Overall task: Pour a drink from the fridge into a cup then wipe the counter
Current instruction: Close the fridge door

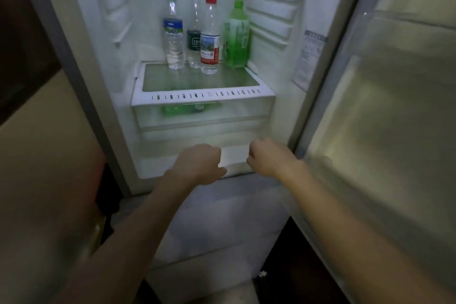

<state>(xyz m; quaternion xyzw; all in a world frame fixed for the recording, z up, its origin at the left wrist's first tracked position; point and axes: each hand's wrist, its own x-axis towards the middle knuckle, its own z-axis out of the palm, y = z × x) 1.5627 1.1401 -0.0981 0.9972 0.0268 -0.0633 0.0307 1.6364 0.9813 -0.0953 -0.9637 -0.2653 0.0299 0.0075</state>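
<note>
Four bottles stand in a row at the back of the glass shelf [202, 97] inside the open fridge [121, 116]: a green-capped water bottle [174, 37] on the left, a white-capped bottle [194, 32] just behind and beside it, a red-capped bottle [209, 39] a touch further forward, and a green bottle [237, 37] at the right end, close to the ribbed side wall. All four are upright, caps on, and neither hand is on them. Under the shelf there's a clear drawer [204, 116] with something green lying inside, too blurred to name. Both hands are down low, well below the shelf, at the bottom lip of the compartment. The left hand [197, 163] shows its back, thumb out to the right, fingers tucked out of sight, so I cannot tell whether it grips anything. The right hand [269, 155], just beside it, is curled into a fist with nothing visible in it. The fridge door [385, 111] hangs wide open on the right.
</note>
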